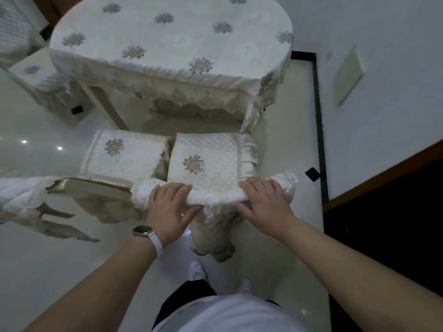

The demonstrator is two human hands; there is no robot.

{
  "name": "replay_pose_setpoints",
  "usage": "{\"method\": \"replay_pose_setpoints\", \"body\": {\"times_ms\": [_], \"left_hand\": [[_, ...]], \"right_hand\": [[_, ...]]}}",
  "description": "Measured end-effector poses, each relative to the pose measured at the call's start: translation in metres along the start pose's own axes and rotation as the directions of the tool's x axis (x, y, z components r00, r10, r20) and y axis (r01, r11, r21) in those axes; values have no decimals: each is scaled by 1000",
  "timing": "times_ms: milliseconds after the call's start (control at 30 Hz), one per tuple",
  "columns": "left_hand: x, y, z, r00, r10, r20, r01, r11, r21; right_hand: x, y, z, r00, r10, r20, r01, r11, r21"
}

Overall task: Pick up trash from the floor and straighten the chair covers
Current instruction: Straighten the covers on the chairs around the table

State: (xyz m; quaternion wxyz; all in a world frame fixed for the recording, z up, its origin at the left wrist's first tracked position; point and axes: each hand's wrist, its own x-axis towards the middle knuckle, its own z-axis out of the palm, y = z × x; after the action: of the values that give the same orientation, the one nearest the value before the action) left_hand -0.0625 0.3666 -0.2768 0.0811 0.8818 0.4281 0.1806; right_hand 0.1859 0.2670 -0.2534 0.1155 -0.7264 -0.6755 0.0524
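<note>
While I stand behind the chair [203, 149], my left hand [169, 202] and right hand [263, 200] both sit on top of its back, where the cover [215, 196] is bunched into a thick roll. On each side my fingers [172, 188] curl over the roll toward the front and my thumb lies on the near face. So I am gripping the cover with both hands, a stretch of roll showing between them. The chair is pushed in at the table [167, 32], just beside a second chair [124, 152] on my left.

I judge the job here is to seat this roll squarely and let the fabric fall flat. To do it well I would pull evenly with both hands, down toward me, so the top seam lands along the rail and not skewed to one side. The right end of the roll juts past my right hand, so that corner likely needs tugging over its post first. The skirt [213, 233] behind hangs crumpled near my feet; I would smooth it downward with flat palms once the top is set. This quilted fabric looks slippery, so short firm tugs should serve better than one long pull. Last, I would check that the flower [193, 164] sits centred.
</note>
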Motion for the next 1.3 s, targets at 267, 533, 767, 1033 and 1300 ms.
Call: {"method": "replay_pose_setpoints", "body": {"times_ms": [267, 533, 767, 1033, 1300], "left_hand": [[10, -23, 24, 967, 179, -178, -185, 983, -17], [64, -44, 9, 967, 160, -200, -171, 985, -38], [128, -63, -12, 987, 128, -95, -135, 988, -70], [152, -108, -27, 986, 161, -32, -163, 983, -83], [166, -139, -33, 981, 189, -43, -191, 980, -58]], "right_hand": [[19, 13, 25, 980, -104, -168, 98, 994, -46], [71, 5, 5, 984, -72, -164, 63, 996, -63], [120, -12, -20, 986, 159, -45, -163, 977, -137], [154, -37, -5, 994, 90, -65, -99, 983, -154], [187, -39, 15, 935, -146, -323, 105, 985, -140]]}}
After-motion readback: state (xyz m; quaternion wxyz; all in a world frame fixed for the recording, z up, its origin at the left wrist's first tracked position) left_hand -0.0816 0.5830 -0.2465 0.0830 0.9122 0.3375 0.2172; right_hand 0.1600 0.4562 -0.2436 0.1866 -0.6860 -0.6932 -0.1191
